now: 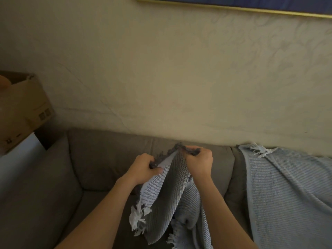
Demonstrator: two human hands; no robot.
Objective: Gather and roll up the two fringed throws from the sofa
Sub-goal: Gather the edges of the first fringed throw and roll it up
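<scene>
A: Left of the sofa (pixel 93 159), what's that?

B: Cardboard box (pixel 23 108), beside the sofa's left arm. Not task. Moving on.

A: Hands?

B: Above the sofa seat, in front of its back cushion. Left hand (pixel 143 167) clenched on the top edge of the grey throw (pixel 161 203), thumb pressing the cloth. Right hand (pixel 199 162) fisted on the same edge, just beside the left. Bunched dark hem runs between them.

A: Where's that throw hanging?

B: Down from both fists toward the sofa seat, folded on itself, fringe (pixel 138 218) dangling low on the left side. Can't tell whether the bottom touches the seat.

A: Second one?

B: Light blue throw (pixel 287 194), draped over the sofa's right end, back to seat, fringe at the top. Untouched, apart from the hands.

A: Step?

B: Looks like gathering the first throw along its edge. Rolling not started, I'd say.

A: How to do it well?

B: Keep both grips on the hem, walk hands apart to find corners, match edges so layers lie flat. Tuck fringe inward before rolling, else it snags. Roll tight from one end.
</scene>
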